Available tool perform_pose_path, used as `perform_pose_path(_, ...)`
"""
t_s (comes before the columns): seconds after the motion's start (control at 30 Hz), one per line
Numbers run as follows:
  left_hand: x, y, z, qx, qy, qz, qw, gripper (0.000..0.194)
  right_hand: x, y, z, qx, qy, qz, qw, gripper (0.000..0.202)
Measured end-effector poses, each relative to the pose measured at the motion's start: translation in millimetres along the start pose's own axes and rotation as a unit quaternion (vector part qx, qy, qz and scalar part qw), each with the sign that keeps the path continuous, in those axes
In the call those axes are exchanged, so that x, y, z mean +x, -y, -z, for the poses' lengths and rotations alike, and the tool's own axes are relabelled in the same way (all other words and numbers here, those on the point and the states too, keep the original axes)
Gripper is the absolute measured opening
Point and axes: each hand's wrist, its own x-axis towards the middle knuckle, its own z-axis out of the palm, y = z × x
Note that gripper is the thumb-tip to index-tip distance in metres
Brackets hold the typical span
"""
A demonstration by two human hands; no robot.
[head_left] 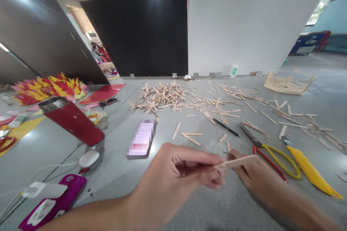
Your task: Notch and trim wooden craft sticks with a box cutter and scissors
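My left hand (pixel 184 173), at the centre front, pinches a flat wooden craft stick (pixel 238 161) between thumb and fingertips. Small dark marks show on the stick near my fingers. Beyond the stick, my right hand (pixel 249 171) is low over the table, fingers drawn together and partly covered by the stick. A thin dark tip pokes out at its fingertips; I cannot make out what it belongs to. Just past those fingertips lies a short stick piece (pixel 223 138). Scissors (pixel 267 146) with yellow and red handles lie right of that hand, beside a yellow cutter knife (pixel 311 168).
A pile of cut sticks (pixel 162 95) spreads across the grey table (pixel 114 173). A black pen (pixel 226 127), phone (pixel 142 139), red flask (pixel 72 121), purple power bank (pixel 65 191) and folded paper (pixel 54 88) lie around. A stick frame (pixel 290 83) stands far right.
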Motion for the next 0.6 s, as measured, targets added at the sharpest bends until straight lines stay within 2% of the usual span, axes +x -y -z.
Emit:
perform_pose_path(0.2, -1, -4, -0.5, 0.063, -0.055, -0.008, 0.996, 0.02, 0, -6, -5, -0.033, 0.009, -0.002, 0.999, 0.035)
perform_pose_path(0.37, 2, -7, 2.1, 0.112, -0.126, -0.003, 0.986, 0.025, 1, -6, -5, -0.024, 0.013, -0.008, 1.0, 0.034)
perform_pose_path(0.5, 9, -6, 8.3, 0.139, -0.107, -0.029, 0.984, 0.015, 1, -6, -3, -0.032, 0.031, -0.015, 0.999, 0.035)
perform_pose_path(0.6, 13, -7, 11.5, 0.134, -0.091, -0.019, 0.987, 0.015, 1, -5, -2, -0.036, 0.04, -0.023, 0.998, 0.035)
